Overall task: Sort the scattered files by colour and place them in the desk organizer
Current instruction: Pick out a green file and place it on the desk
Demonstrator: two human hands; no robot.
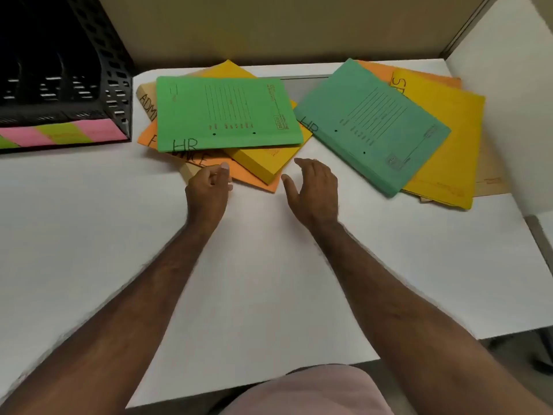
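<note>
- The white desk top is bare across its whole near half, from the front edge up to the two hands, so there is open room on both sides of the forearms.
- A black perforated plastic desk organizer stands at the far left corner, with pink and green strips along its front edge; a clear strip of desk separates it from the nearest files.
- Left pile: a bright green card file marked "HR" lies flat on top, over a yellow card file, an orange card file and a tan card file at the back.
- Right pile, close to the partition wall: a teal-green card file on top of a large yellow folder, with orange and brown sheets showing beneath.
- The left hand has its fingers curled in towards the thumb, loosely closed, at the near edge of the orange file; whether it pinches that edge I cannot tell.
- The right hand is spread open, palm turned inward, thumb apart, holding nothing, just beside the near corner of the orange file, between the two piles.
</note>
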